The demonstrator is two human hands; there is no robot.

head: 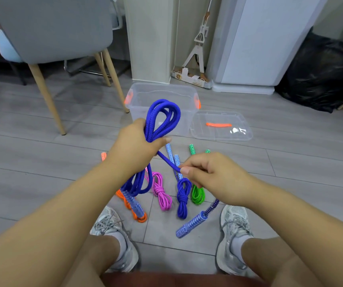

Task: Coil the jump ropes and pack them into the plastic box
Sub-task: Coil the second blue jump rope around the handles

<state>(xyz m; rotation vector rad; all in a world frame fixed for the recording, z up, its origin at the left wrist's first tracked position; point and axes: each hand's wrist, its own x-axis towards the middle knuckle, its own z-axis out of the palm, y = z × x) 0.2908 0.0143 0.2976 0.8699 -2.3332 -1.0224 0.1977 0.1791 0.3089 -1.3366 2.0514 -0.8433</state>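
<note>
Head view, forward and downward

Bare floor (290, 172) lies right of the coiled ropes (182, 195); the open box (162, 90) stands beyond them.

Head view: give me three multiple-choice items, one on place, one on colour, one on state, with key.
1. Where is the lid relative to the box?
A) on it
B) inside it
C) on the floor to its right

2. What colour is the rope in the left grip?
A) blue
B) green
C) pink

3. The box is:
A) tipped over
B) upright and open
C) closed

Key:
1 C, the lid lies flat on the floor beside the box.
2 A, the loops standing up out of the left grip are blue.
3 B, the rim faces up with nothing covering it.
</note>
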